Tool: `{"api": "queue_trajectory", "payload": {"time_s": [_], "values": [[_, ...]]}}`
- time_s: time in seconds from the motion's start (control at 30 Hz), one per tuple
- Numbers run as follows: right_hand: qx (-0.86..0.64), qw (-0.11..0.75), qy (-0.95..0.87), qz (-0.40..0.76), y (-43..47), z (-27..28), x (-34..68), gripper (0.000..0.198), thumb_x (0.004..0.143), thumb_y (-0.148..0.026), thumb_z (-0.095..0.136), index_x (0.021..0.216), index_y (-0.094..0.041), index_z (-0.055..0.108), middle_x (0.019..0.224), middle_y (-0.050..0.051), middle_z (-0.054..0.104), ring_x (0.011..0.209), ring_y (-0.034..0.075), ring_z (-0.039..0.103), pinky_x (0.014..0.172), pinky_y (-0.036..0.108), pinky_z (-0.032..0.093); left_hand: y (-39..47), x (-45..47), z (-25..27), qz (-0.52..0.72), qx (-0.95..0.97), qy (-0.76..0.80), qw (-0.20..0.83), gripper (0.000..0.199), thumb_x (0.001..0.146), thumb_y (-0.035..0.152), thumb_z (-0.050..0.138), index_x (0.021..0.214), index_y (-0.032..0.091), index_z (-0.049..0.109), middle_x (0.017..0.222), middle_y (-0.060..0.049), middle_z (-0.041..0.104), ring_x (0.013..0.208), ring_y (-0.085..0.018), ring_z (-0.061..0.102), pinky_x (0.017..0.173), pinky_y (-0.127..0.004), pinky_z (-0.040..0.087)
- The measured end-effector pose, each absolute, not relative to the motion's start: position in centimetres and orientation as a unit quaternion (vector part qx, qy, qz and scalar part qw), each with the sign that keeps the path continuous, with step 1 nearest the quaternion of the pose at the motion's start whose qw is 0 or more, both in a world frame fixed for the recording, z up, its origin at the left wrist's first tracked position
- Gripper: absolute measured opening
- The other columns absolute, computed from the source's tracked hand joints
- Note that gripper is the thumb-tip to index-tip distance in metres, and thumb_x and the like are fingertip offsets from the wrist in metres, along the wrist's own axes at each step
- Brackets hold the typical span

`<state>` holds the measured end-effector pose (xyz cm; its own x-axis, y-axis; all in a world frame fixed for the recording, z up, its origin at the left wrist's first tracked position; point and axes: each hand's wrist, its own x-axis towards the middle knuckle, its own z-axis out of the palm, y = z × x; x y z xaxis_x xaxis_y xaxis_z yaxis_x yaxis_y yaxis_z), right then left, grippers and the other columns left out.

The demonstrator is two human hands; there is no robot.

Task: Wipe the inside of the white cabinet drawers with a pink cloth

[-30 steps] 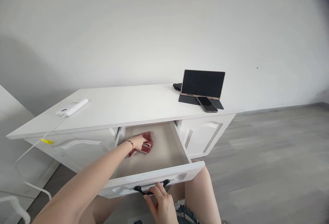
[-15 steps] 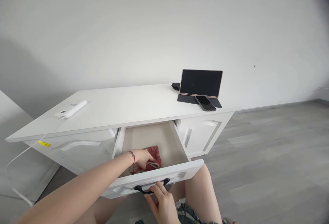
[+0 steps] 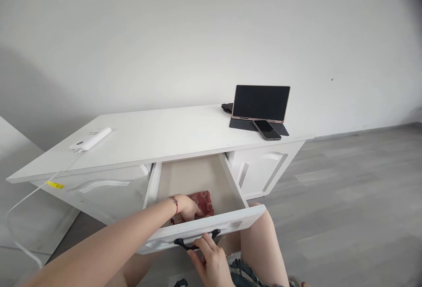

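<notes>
A white cabinet (image 3: 158, 139) has its middle drawer (image 3: 211, 224) pulled open. My left hand (image 3: 187, 206) reaches into the drawer and presses on a red patterned cloth (image 3: 205, 202) lying near the drawer's front wall. A red bracelet sits on that wrist. My right hand (image 3: 211, 263) is below the drawer front, its fingers curled on the black handle (image 3: 197, 240). The lower part of the cloth is hidden behind the drawer front.
On the cabinet top stand a dark tablet on a folding case (image 3: 261, 104) with a phone (image 3: 267, 129) before it at the right. A white power bank (image 3: 90, 139) with a cable lies at the left. My bare knees are under the drawer. Grey floor spreads right.
My left hand has dragged the red cloth from the middle of the drawer floor toward the front wall. My right hand has stayed on the handle.
</notes>
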<state>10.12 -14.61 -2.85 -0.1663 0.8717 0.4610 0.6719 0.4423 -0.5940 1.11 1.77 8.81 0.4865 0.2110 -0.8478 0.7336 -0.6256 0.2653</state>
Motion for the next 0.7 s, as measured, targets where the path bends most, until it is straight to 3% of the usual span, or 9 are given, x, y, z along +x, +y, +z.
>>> {"api": "queue_trajectory", "payload": {"time_s": [0.2,0.37,0.6,0.7], "values": [[-0.522,0.389,-0.750,0.119,-14.6,-2.8,10.0,0.025,0.097,-0.035,0.041,0.084,-0.021,0.056,0.076,0.000,0.060,0.040,0.008,0.048,0.042,0.020,0.036,2.9,2.9,7.7,-0.478,0.801,0.251,0.259,0.083,0.063,0.013,0.064,0.140,0.038,0.047,0.139,-0.003,0.057,0.119,-0.029,0.059,0.089,-0.039,0.052],[-0.519,0.393,-0.748,0.126,-14.6,-3.5,9.9,0.015,0.094,-0.032,0.046,0.088,-0.023,0.055,0.077,0.000,0.060,0.048,0.011,0.056,0.044,0.019,0.039,3.5,2.6,8.0,-0.429,0.814,0.333,0.205,0.086,0.059,0.007,0.061,0.135,0.044,0.051,0.144,0.000,0.051,0.127,-0.034,0.052,0.097,-0.047,0.046],[-0.522,0.379,-0.743,0.178,-14.8,-4.2,9.9,0.010,0.094,-0.030,0.048,0.091,-0.023,0.055,0.081,0.001,0.061,0.044,0.009,0.051,0.045,0.017,0.041,6.4,2.5,7.1,-0.427,0.799,0.393,0.158,0.098,0.059,0.006,0.065,0.144,0.046,0.035,0.148,-0.005,0.047,0.124,-0.035,0.054,0.093,-0.050,0.049],[-0.533,0.384,-0.735,0.169,-14.9,-4.2,9.7,0.010,0.093,-0.029,0.047,0.091,-0.023,0.055,0.081,0.001,0.061,0.043,0.009,0.050,0.046,0.017,0.042,8.3,2.2,6.2,-0.386,0.809,0.421,0.141,0.101,0.055,0.003,0.066,0.143,0.046,0.037,0.146,-0.006,0.049,0.123,-0.036,0.055,0.090,-0.050,0.050]]}}
